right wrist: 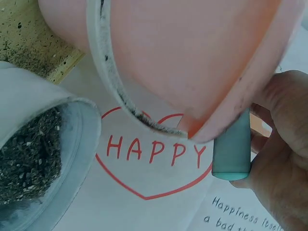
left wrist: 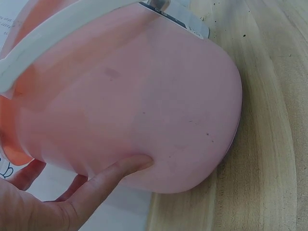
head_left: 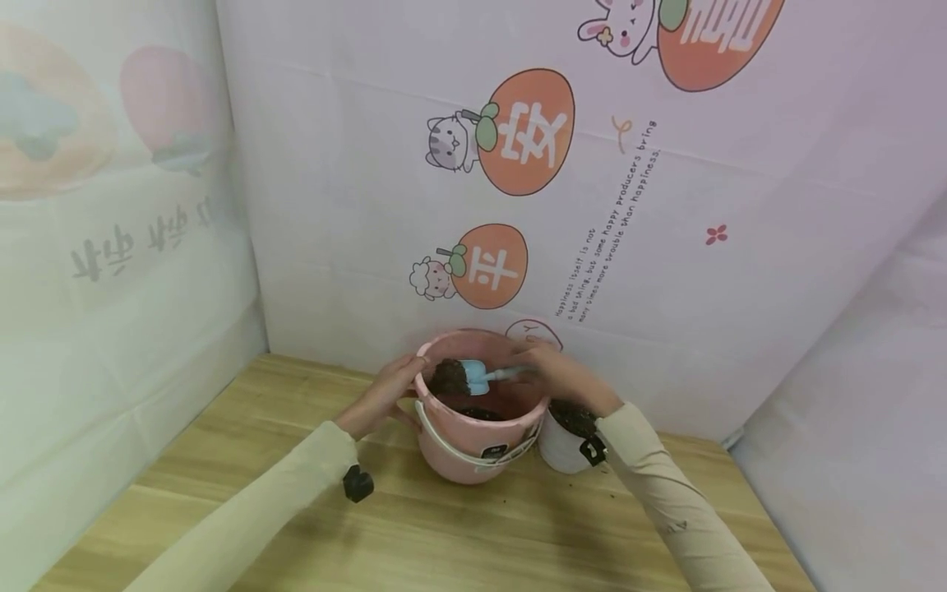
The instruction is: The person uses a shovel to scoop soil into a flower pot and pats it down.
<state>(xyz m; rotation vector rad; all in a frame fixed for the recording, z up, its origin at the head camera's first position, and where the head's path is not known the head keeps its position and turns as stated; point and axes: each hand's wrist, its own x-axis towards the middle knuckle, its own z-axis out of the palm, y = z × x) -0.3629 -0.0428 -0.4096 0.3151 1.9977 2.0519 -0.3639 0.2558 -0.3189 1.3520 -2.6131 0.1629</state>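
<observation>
A pink bucket [head_left: 451, 456] with a white bail handle [left wrist: 72, 24] stands on the table, dark soil [head_left: 481, 413] low inside it. My left hand [head_left: 385, 395] grips the bucket's left side near the rim; in the left wrist view its thumb [left wrist: 130, 164] lies along the outer wall. My right hand [head_left: 562, 376], slightly blurred, holds a light blue garden trowel [head_left: 476, 376] by its grey handle [right wrist: 232, 149] over the bucket's right rim. The trowel's blade is within the bucket mouth, against a dark heap of soil [head_left: 447, 377] by the left inner wall.
A white pot [head_left: 558, 452] of dark soil [right wrist: 31, 159] stands just right of the bucket. Soil crumbs [right wrist: 24, 55] lie on the wooden table [head_left: 355, 534]. Printed cloth [head_left: 355, 205] hangs close behind the bucket, with more cloth at both sides.
</observation>
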